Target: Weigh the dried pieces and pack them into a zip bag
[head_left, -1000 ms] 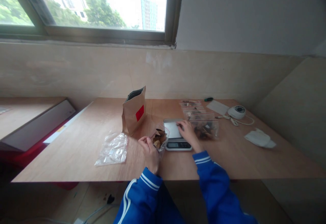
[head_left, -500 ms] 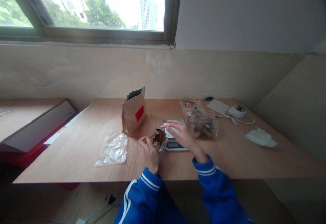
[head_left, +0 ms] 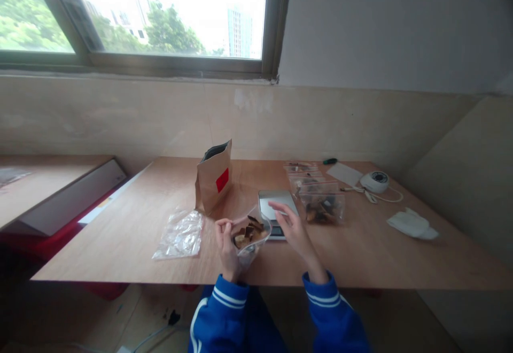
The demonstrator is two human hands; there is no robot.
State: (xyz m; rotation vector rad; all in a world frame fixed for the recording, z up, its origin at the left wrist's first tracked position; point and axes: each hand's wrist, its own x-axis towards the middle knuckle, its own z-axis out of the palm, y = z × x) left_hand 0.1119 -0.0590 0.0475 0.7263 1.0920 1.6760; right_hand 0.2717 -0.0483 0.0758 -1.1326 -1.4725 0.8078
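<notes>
My left hand (head_left: 227, 248) grips the edge of a clear zip bag (head_left: 250, 256), whose mouth gapes open above the table's front part. Brown dried pieces (head_left: 249, 232) fill the bag's upper part. To the right, my right hand (head_left: 292, 227) hovers with fingers stretched out over a digital kitchen scale (head_left: 276, 198); nothing shows in its fingers. The scale's metal plate is bare, and the zip bag and hand partly cover its display end. Behind my left hand a brown paper pouch (head_left: 210, 184) with a red label stands open at the top.
A crumpled clear bag (head_left: 179, 235) lies on the left of the wooden table (head_left: 132, 224). Several filled zip bags (head_left: 323, 206) lie right of the scale. Farther right are a white camera (head_left: 375, 182) with its cable, a paper sheet (head_left: 344, 174), and a white crumpled cloth or tissue (head_left: 412, 223).
The zip bag has come down toward me and its mouth is wider. My right hand has moved slightly away from it, over the scale. The whole view has shifted a little.
</notes>
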